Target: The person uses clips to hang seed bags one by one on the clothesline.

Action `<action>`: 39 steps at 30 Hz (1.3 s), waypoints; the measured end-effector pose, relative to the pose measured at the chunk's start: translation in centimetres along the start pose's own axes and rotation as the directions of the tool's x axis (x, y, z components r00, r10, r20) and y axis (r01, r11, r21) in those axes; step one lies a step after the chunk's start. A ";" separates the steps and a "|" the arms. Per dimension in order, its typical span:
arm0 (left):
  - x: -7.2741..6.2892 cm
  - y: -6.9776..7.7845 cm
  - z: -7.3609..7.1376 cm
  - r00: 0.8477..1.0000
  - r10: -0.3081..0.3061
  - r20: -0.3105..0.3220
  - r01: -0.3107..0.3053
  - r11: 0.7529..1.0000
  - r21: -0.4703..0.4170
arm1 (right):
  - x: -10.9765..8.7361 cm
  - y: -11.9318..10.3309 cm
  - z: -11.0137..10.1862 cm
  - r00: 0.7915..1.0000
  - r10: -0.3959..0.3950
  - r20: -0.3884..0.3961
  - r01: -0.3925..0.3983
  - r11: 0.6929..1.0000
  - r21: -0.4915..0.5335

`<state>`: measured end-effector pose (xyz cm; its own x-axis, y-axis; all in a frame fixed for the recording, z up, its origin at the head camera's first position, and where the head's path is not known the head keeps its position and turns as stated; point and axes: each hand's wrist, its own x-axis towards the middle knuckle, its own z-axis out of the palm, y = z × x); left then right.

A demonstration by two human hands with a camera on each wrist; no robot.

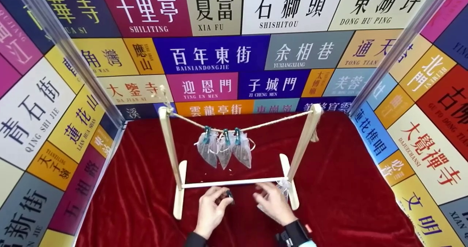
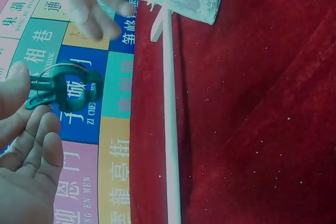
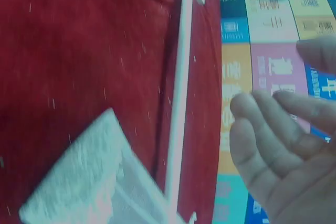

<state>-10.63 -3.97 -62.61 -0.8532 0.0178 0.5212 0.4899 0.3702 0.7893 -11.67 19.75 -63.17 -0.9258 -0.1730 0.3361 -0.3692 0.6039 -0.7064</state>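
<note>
My left hand [image 1: 211, 207] pinches a dark green spring clip [image 2: 64, 88] between thumb and fingers, in front of the rack's low crossbar [image 1: 234, 183]. The clip's rounded jaws point away from the fingertips. To its right, my right hand [image 1: 274, 204] holds nothing, its fingers loosely spread close to the crossbar. Just beyond that hand, at the rack's right foot, is a sheer drawstring pouch [image 1: 284, 187] with grainy contents, partly covered by the hand in the head view. Three similar pouches [image 1: 242, 154] hang from the sagging rope [image 1: 281, 120], held by green clips [image 1: 226, 137].
The wooden rack [image 1: 171, 148] stands on a wrinkled dark red cloth [image 1: 139, 188], its two feet reaching towards me on either side of my hands. Small pale specks lie on the cloth. Panels printed with colourful signs [image 1: 211, 55] enclose the back and both sides.
</note>
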 end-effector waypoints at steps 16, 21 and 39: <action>0.0 -0.3 0.3 0.997 0.050 -0.060 -0.041 0.990 0.137 | -1.9 5.3 -1.8 0.892 0.350 -0.287 -0.409 0.895 -0.179; -0.2 -0.4 0.4 0.998 0.046 -0.046 -0.038 0.987 0.154 | -1.9 6.0 -1.5 0.851 0.463 -0.247 -0.504 0.852 -0.143; 0.3 0.9 -0.3 0.995 0.094 -0.041 -0.086 0.984 0.156 | -0.9 6.1 -1.5 0.810 0.509 -0.291 -0.543 0.839 -0.043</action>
<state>-10.43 -3.92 -61.63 -0.7954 0.0142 0.6060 0.5279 0.5076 0.6810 -12.96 24.81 -66.85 -0.9144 0.3938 0.0936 0.1964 0.6339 -0.7481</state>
